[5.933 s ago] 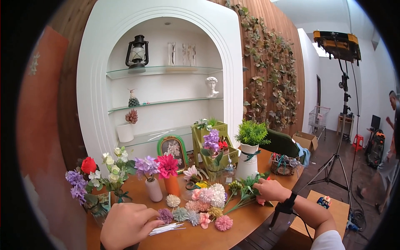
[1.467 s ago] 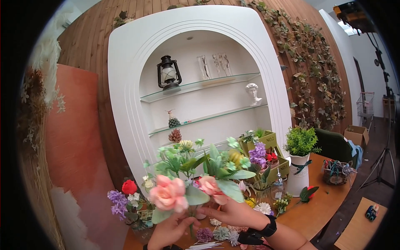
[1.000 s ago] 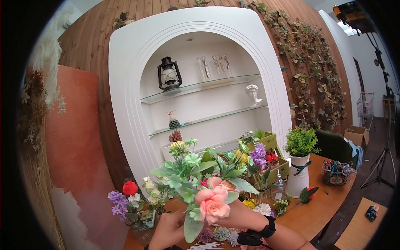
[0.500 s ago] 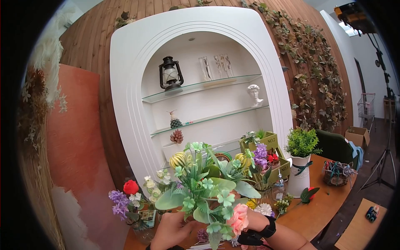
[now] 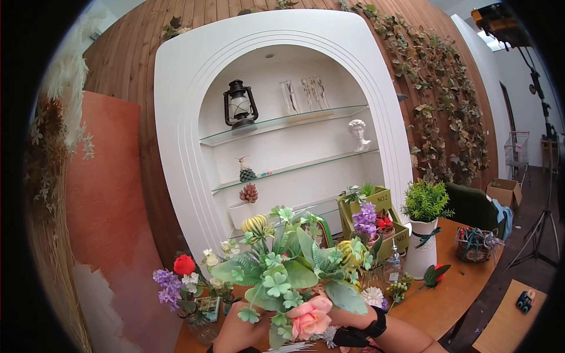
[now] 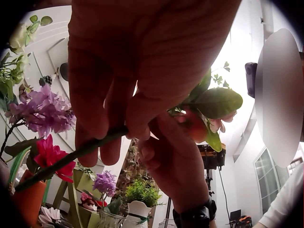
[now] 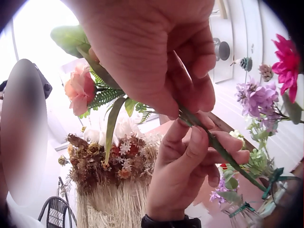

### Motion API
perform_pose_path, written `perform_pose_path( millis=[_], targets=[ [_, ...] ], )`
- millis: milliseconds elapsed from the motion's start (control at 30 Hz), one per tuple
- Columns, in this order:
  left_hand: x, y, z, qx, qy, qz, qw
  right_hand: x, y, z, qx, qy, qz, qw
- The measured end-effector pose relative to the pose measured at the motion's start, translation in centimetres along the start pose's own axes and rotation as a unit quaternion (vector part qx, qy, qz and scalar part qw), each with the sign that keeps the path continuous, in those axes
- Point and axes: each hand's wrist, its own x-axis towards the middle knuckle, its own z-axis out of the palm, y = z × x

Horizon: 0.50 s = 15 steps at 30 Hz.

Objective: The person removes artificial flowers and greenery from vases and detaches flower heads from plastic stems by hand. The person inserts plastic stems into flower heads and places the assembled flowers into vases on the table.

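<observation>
Above the table (image 5: 456,285), the left hand (image 7: 175,173) and right hand (image 7: 149,54) pinch the stem (image 7: 228,157), closed to its thickness, presumably to steady the top-heavy bouquet (image 5: 288,272).

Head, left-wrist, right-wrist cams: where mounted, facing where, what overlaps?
Head: worn on head, facing forward-down; bouquet, shelf niche, parts of both arms.
Left wrist: on that wrist, looking past left hand at green stem.
Right wrist: likewise, past right hand, towards dried flowers.
Shared: both wrist views show both hands and the stem.
</observation>
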Motion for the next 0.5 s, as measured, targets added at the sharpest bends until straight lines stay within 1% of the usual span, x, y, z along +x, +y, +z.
perform_pose_path(
  millis=[33,67,100,133,167,200,233,300,333,400,433,467,500],
  targets=[
    [0.0,0.4,0.2,-0.058,0.022,-0.018,0.998,-2.8,-0.5,-1.6,0.098,-0.158,0.213,0.959],
    [0.0,0.7,0.3,-0.116,0.043,-0.037,0.992,-3.3,-1.0,-3.2,0.188,-0.303,0.409,0.84],
    [-0.1,0.3,0.3,-0.115,0.043,-0.037,0.992,-3.6,-1.4,-4.0,0.262,-0.423,0.571,0.653],
    [-0.1,-0.3,0.3,-0.102,0.031,-0.014,0.994,-3.9,-1.4,-4.0,0.262,-0.422,0.571,0.653],
    [-0.1,-0.6,0.3,-0.088,0.02,0.009,0.996,-4.2,-1.4,-4.1,0.213,-0.421,0.521,0.712],
    [-0.2,-0.8,0.4,-0.088,0.02,0.009,0.996,-4.3,-1.3,-4.1,0.161,-0.416,0.466,0.764],
    [-0.1,-0.7,0.4,-0.086,0.024,-0.002,0.996,-3.1,-1.4,-4.3,0.161,-0.415,0.465,0.765],
    [0.0,-0.3,0.5,-0.083,0.032,-0.025,0.996,0.3,-1.8,-4.8,0.05,-0.432,0.381,0.816],
    [0.0,-0.1,0.5,-0.081,0.035,-0.036,0.995,0.1,-1.7,-4.6,0.05,-0.432,0.38,0.816],
    [0.1,0.4,0.5,-0.078,0.043,-0.059,0.994,-0.4,-1.7,-4.3,0.153,-0.372,0.458,0.793],
    [0.1,0.7,0.5,-0.077,0.047,-0.07,0.993,1.3,-2.0,-4.5,0.152,-0.372,0.458,0.793],
    [0.2,0.9,0.4,-0.076,0.05,-0.081,0.993,3.5,-2.4,-5.0,0.044,-0.374,0.394,0.839],
    [0.3,1.3,0.2,-0.076,0.049,-0.081,0.993,5.1,-2.5,-5.3,-0.066,-0.369,0.322,0.869]
  ],
)
